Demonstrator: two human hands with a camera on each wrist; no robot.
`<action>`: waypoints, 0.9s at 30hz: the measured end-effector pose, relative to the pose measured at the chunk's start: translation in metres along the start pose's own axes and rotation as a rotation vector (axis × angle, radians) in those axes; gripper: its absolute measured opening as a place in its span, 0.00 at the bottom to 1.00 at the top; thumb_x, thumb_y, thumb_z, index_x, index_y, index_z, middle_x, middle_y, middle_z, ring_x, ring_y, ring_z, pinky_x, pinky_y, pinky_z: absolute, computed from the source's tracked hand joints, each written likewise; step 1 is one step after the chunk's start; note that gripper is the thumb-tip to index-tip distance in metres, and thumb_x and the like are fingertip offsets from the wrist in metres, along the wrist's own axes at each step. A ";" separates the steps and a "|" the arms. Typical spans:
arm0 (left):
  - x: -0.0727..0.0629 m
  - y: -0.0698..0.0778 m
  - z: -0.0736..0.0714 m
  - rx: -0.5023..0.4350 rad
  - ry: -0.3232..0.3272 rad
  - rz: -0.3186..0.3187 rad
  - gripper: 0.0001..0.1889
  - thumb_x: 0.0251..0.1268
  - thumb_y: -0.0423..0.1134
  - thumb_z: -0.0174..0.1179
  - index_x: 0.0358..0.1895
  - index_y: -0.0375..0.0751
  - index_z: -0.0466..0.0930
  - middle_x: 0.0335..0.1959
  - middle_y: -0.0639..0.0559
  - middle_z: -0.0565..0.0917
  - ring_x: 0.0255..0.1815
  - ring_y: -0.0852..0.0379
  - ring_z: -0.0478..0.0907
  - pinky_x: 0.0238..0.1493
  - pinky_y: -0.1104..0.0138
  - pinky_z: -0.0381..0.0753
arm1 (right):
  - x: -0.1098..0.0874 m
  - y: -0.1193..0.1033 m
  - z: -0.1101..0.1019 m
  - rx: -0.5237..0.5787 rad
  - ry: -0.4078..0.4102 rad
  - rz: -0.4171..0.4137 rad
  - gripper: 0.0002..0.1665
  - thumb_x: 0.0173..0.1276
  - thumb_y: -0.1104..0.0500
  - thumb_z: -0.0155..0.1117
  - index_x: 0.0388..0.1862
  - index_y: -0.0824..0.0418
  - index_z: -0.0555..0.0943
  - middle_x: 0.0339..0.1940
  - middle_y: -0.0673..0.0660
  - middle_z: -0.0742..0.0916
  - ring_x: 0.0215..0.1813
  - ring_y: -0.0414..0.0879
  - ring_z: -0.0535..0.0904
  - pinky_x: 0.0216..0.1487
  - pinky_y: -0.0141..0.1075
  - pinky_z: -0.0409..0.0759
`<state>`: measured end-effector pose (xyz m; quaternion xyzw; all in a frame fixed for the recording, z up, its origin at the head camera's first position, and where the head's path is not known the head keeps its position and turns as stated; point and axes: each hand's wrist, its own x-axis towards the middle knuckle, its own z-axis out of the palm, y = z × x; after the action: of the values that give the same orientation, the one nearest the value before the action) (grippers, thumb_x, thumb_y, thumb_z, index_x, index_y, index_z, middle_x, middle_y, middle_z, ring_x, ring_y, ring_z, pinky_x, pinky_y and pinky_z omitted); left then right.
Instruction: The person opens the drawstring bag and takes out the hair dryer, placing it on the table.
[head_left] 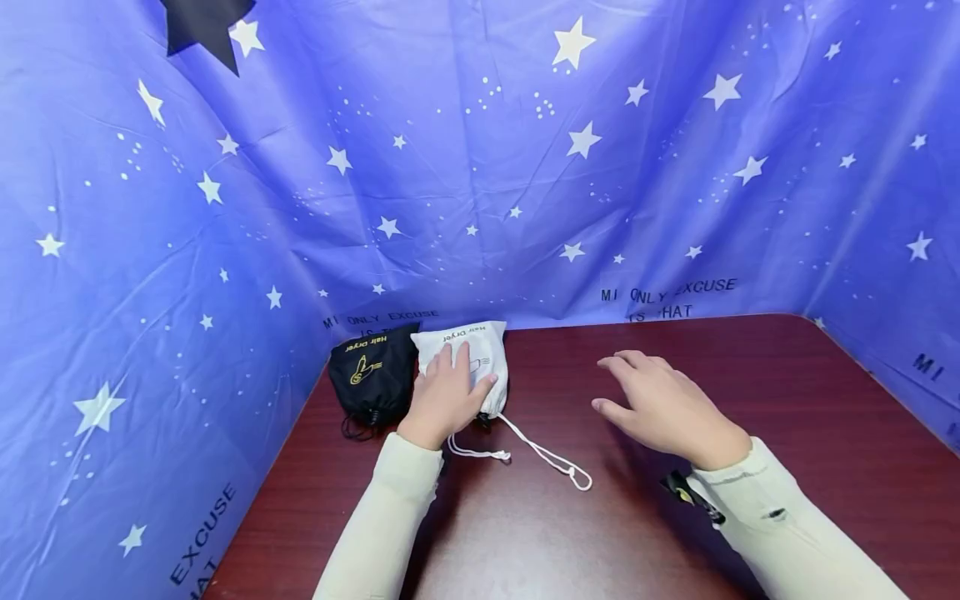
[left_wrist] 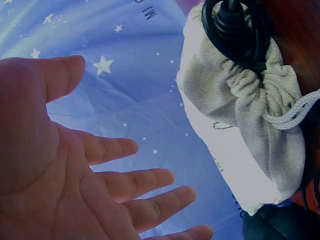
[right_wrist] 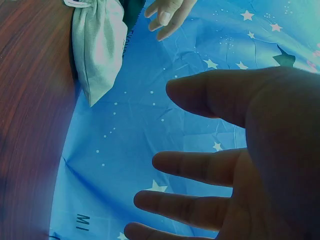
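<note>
A white drawstring pouch printed "Hair Dryer" lies at the back left of the table, its mouth gathered toward the near side. From that mouth a black cord end pokes out, seen in the left wrist view. My left hand overlaps the pouch in the head view; the left wrist view shows it apart from the cloth, fingers spread and holding nothing. Over the table to the right, my right hand hovers with extended fingers and a bare palm. A black "Hair Dryer" pouch sits just left of the white one.
White drawstrings trail from the pouch across the dark red wooden table. A black cord loops at the black pouch's near end. Blue star-patterned cloth walls the table at the back and sides.
</note>
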<state>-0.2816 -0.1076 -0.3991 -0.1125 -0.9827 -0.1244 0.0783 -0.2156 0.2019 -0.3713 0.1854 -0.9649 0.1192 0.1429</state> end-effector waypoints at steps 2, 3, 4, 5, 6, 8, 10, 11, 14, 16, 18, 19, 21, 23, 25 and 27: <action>0.001 -0.001 0.000 -0.007 0.006 0.001 0.42 0.76 0.66 0.48 0.81 0.40 0.56 0.79 0.32 0.61 0.78 0.34 0.63 0.70 0.37 0.68 | 0.000 0.000 -0.001 0.000 -0.002 -0.002 0.34 0.70 0.43 0.67 0.67 0.62 0.78 0.65 0.66 0.82 0.62 0.68 0.80 0.60 0.64 0.76; 0.001 -0.001 -0.001 -0.012 0.004 0.001 0.42 0.76 0.66 0.48 0.81 0.40 0.56 0.79 0.32 0.61 0.78 0.34 0.63 0.70 0.36 0.68 | 0.000 0.000 -0.001 0.000 -0.003 -0.002 0.34 0.70 0.43 0.67 0.67 0.62 0.78 0.65 0.66 0.82 0.62 0.68 0.80 0.60 0.64 0.76; 0.001 0.000 -0.001 -0.015 0.001 0.001 0.42 0.76 0.66 0.48 0.81 0.40 0.56 0.80 0.32 0.61 0.78 0.34 0.63 0.70 0.36 0.68 | 0.000 0.001 -0.001 0.000 -0.004 -0.002 0.34 0.70 0.43 0.67 0.67 0.62 0.78 0.65 0.66 0.82 0.62 0.68 0.80 0.60 0.64 0.76; 0.001 0.000 0.000 -0.018 -0.004 0.001 0.43 0.76 0.66 0.49 0.82 0.40 0.56 0.80 0.32 0.61 0.78 0.33 0.63 0.70 0.36 0.67 | 0.000 0.001 -0.001 0.000 -0.006 -0.001 0.33 0.70 0.43 0.67 0.67 0.62 0.78 0.65 0.66 0.82 0.62 0.68 0.80 0.60 0.64 0.76; 0.002 0.000 0.000 -0.020 -0.007 0.000 0.43 0.76 0.66 0.49 0.82 0.40 0.56 0.80 0.32 0.60 0.78 0.33 0.63 0.70 0.36 0.67 | 0.000 0.001 -0.001 0.001 -0.006 -0.001 0.34 0.70 0.43 0.67 0.67 0.62 0.78 0.64 0.66 0.82 0.62 0.68 0.80 0.60 0.64 0.76; 0.002 -0.001 0.001 -0.021 -0.009 -0.003 0.43 0.75 0.66 0.49 0.81 0.40 0.56 0.80 0.32 0.60 0.78 0.33 0.63 0.70 0.35 0.67 | 0.000 0.001 -0.001 0.001 -0.010 0.001 0.34 0.70 0.43 0.67 0.67 0.61 0.78 0.64 0.65 0.82 0.62 0.68 0.80 0.59 0.64 0.77; 0.002 -0.002 0.003 -0.017 -0.010 -0.007 0.43 0.74 0.66 0.50 0.81 0.41 0.57 0.80 0.32 0.60 0.78 0.34 0.63 0.70 0.36 0.68 | 0.000 0.001 -0.001 0.004 -0.014 0.000 0.34 0.70 0.43 0.67 0.67 0.61 0.78 0.64 0.65 0.82 0.62 0.67 0.80 0.59 0.64 0.77; 0.002 -0.003 0.005 -0.018 -0.010 -0.008 0.43 0.74 0.66 0.50 0.81 0.41 0.57 0.80 0.32 0.60 0.78 0.34 0.63 0.70 0.36 0.68 | 0.000 0.000 0.000 0.006 -0.016 -0.001 0.34 0.70 0.43 0.67 0.66 0.61 0.78 0.64 0.65 0.82 0.62 0.67 0.80 0.59 0.64 0.77; 0.003 -0.004 0.008 -0.033 -0.010 -0.008 0.43 0.74 0.66 0.51 0.81 0.41 0.57 0.80 0.32 0.60 0.78 0.34 0.63 0.69 0.36 0.68 | -0.001 0.000 0.000 0.010 -0.023 -0.002 0.33 0.70 0.43 0.68 0.66 0.62 0.79 0.63 0.65 0.83 0.62 0.67 0.80 0.59 0.63 0.77; 0.003 -0.005 0.010 -0.045 -0.008 -0.009 0.42 0.75 0.65 0.51 0.81 0.41 0.57 0.80 0.32 0.60 0.78 0.33 0.63 0.69 0.36 0.68 | -0.001 0.000 0.000 0.011 -0.027 -0.002 0.33 0.70 0.43 0.68 0.65 0.62 0.79 0.63 0.64 0.83 0.62 0.66 0.80 0.60 0.62 0.77; 0.003 -0.006 0.012 -0.049 0.001 -0.010 0.42 0.75 0.64 0.51 0.81 0.41 0.58 0.80 0.31 0.60 0.78 0.33 0.63 0.69 0.36 0.69 | -0.002 0.000 0.000 0.012 -0.029 -0.003 0.32 0.69 0.43 0.68 0.65 0.62 0.80 0.63 0.64 0.83 0.61 0.66 0.81 0.60 0.62 0.77; 0.004 -0.007 0.013 -0.048 0.005 -0.012 0.41 0.75 0.64 0.51 0.80 0.41 0.58 0.80 0.31 0.60 0.77 0.33 0.64 0.68 0.36 0.69 | -0.002 0.000 0.000 0.011 -0.029 -0.005 0.32 0.69 0.43 0.68 0.64 0.62 0.80 0.63 0.64 0.83 0.61 0.66 0.81 0.60 0.62 0.78; 0.004 -0.008 0.014 -0.043 0.014 -0.015 0.41 0.75 0.64 0.52 0.80 0.41 0.59 0.79 0.31 0.61 0.77 0.32 0.64 0.68 0.36 0.70 | -0.002 0.000 0.000 0.013 -0.026 -0.006 0.32 0.69 0.43 0.68 0.64 0.61 0.80 0.62 0.64 0.84 0.61 0.65 0.81 0.60 0.61 0.78; 0.005 -0.009 0.015 -0.035 0.019 -0.017 0.41 0.75 0.65 0.51 0.80 0.41 0.59 0.79 0.31 0.61 0.77 0.32 0.65 0.67 0.36 0.71 | -0.002 0.000 -0.001 0.016 -0.022 -0.006 0.31 0.69 0.44 0.68 0.63 0.62 0.80 0.62 0.64 0.84 0.60 0.65 0.81 0.60 0.61 0.78; 0.005 -0.009 0.015 -0.030 0.019 -0.020 0.42 0.74 0.65 0.51 0.80 0.41 0.59 0.79 0.31 0.60 0.77 0.32 0.64 0.67 0.36 0.71 | -0.002 0.001 -0.002 0.019 -0.017 -0.003 0.31 0.69 0.44 0.68 0.63 0.62 0.81 0.61 0.64 0.84 0.60 0.65 0.81 0.60 0.61 0.78; 0.006 -0.010 0.016 -0.026 0.021 -0.022 0.42 0.74 0.65 0.51 0.80 0.41 0.59 0.79 0.31 0.60 0.77 0.32 0.64 0.66 0.36 0.71 | -0.001 0.002 -0.003 0.021 -0.015 0.000 0.31 0.69 0.44 0.68 0.63 0.62 0.81 0.61 0.64 0.84 0.61 0.65 0.81 0.60 0.61 0.78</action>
<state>-0.2917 -0.1113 -0.4152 -0.1015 -0.9813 -0.1392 0.0858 -0.2144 0.2048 -0.3694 0.1877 -0.9646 0.1278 0.1339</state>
